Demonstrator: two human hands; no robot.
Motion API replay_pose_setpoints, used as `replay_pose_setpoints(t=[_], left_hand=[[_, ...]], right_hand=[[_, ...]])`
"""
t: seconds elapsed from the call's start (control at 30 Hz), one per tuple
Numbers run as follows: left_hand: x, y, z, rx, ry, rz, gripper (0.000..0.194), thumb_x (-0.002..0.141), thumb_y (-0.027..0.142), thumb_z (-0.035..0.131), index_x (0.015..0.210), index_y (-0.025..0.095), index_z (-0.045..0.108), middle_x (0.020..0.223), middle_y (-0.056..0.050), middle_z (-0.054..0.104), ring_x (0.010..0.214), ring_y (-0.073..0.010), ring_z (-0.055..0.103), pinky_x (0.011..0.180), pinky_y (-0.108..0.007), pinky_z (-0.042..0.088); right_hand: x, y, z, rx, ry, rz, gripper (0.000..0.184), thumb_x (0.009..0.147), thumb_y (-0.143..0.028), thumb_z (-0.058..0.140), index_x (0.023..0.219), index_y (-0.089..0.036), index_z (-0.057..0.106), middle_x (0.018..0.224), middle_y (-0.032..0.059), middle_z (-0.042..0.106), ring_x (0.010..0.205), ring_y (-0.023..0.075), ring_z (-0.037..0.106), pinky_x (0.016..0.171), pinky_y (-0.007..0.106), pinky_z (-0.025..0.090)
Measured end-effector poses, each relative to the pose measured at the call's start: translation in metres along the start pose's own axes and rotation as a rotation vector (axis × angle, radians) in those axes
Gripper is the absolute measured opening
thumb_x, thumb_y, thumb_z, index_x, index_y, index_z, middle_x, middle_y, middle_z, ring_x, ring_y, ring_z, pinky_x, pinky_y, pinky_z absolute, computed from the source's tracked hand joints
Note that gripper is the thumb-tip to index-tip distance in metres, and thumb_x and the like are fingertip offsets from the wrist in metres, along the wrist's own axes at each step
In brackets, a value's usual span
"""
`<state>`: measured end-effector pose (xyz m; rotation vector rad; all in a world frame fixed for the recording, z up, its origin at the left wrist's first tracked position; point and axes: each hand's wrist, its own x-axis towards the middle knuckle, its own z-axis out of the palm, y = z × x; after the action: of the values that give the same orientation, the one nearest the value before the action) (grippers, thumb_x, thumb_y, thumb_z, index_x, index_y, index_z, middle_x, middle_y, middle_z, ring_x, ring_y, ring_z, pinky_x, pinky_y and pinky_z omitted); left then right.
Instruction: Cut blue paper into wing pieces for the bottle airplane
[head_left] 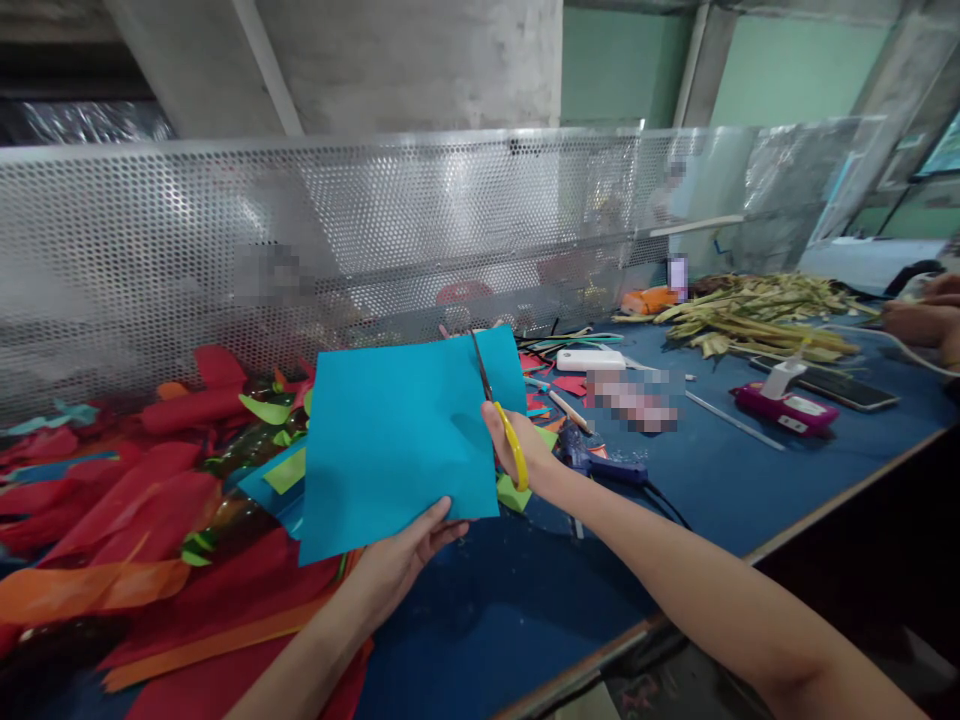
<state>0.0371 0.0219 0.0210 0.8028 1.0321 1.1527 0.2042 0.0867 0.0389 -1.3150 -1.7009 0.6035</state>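
Observation:
A sheet of blue paper (397, 430) is held up over the table, tilted toward me. My left hand (424, 535) grips its lower edge, thumb on the front face and fingers behind. In my right hand (517, 445) is a pair of scissors (512, 447) with yellow handles and dark blades. The blades lie across the right part of the sheet, pointing up toward its top edge. A cut runs up from the bottom there, and the strip right of the blades still joins the sheet near the top.
Red and orange paper pieces (165, 490) heap at the left. A blue glue gun (607, 465), white power bank (590, 360), purple power strip (784, 408) and dried stalks (757, 315) lie at the right. A perforated metal screen (405, 220) stands behind. Another person's hand (926, 315) shows far right.

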Motion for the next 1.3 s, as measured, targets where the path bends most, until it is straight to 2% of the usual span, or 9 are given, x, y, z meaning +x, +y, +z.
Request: replay_pose_setpoints(t=[0.17, 0.43, 0.7, 1.2, 1.3], left_hand=[[0.0007, -0.0011, -0.0010, -0.010, -0.021, 0.001, 0.027, 0.054, 0.027, 0.085, 0.076, 0.018, 0.072, 0.085, -0.002, 0.073, 0.078, -0.0195, 0.067, 0.075, -0.033, 0.057], [-0.0018, 0.0010, 0.0027, -0.021, -0.015, -0.008, 0.028, 0.049, 0.025, 0.087, 0.070, 0.017, 0.071, 0.083, -0.002, 0.073, 0.074, -0.0188, 0.067, 0.071, -0.031, 0.056], [-0.0007, 0.0003, 0.0012, -0.004, -0.009, -0.013, 0.027, 0.053, 0.025, 0.085, 0.074, 0.017, 0.070, 0.087, -0.003, 0.073, 0.076, -0.0205, 0.067, 0.077, -0.035, 0.055], [0.0018, -0.0021, -0.0003, -0.009, -0.027, -0.013, 0.027, 0.049, 0.028, 0.087, 0.068, 0.017, 0.071, 0.083, -0.002, 0.073, 0.072, -0.0181, 0.067, 0.072, -0.031, 0.057], [0.0021, -0.0037, -0.0018, 0.005, -0.032, -0.001, 0.029, 0.052, 0.028, 0.086, 0.075, 0.017, 0.073, 0.084, -0.003, 0.073, 0.072, -0.0184, 0.067, 0.071, -0.031, 0.057]], right_hand=[[0.0005, 0.0002, -0.0002, 0.009, -0.007, 0.017, 0.053, 0.090, -0.061, 0.023, 0.059, -0.021, 0.040, 0.058, -0.0005, 0.049, 0.056, 0.0142, 0.047, 0.055, 0.025, 0.032], [-0.0012, -0.0057, -0.0042, 0.017, -0.025, 0.045, 0.050, 0.091, -0.057, 0.028, 0.058, -0.022, 0.039, 0.056, -0.0008, 0.047, 0.055, 0.0147, 0.046, 0.053, 0.025, 0.030], [-0.0022, -0.0074, -0.0052, 0.019, -0.025, 0.040, 0.049, 0.092, -0.055, 0.029, 0.057, -0.022, 0.036, 0.055, -0.0015, 0.045, 0.053, 0.0141, 0.045, 0.053, 0.025, 0.030], [-0.0016, -0.0054, -0.0031, -0.015, -0.040, 0.038, 0.051, 0.092, -0.056, 0.025, 0.055, -0.022, 0.037, 0.050, -0.0011, 0.044, 0.050, 0.0151, 0.048, 0.052, 0.025, 0.033], [-0.0017, -0.0046, -0.0019, -0.006, -0.058, 0.024, 0.051, 0.093, -0.054, 0.022, 0.054, -0.023, 0.034, 0.049, -0.0014, 0.042, 0.049, 0.0146, 0.047, 0.052, 0.025, 0.034]])
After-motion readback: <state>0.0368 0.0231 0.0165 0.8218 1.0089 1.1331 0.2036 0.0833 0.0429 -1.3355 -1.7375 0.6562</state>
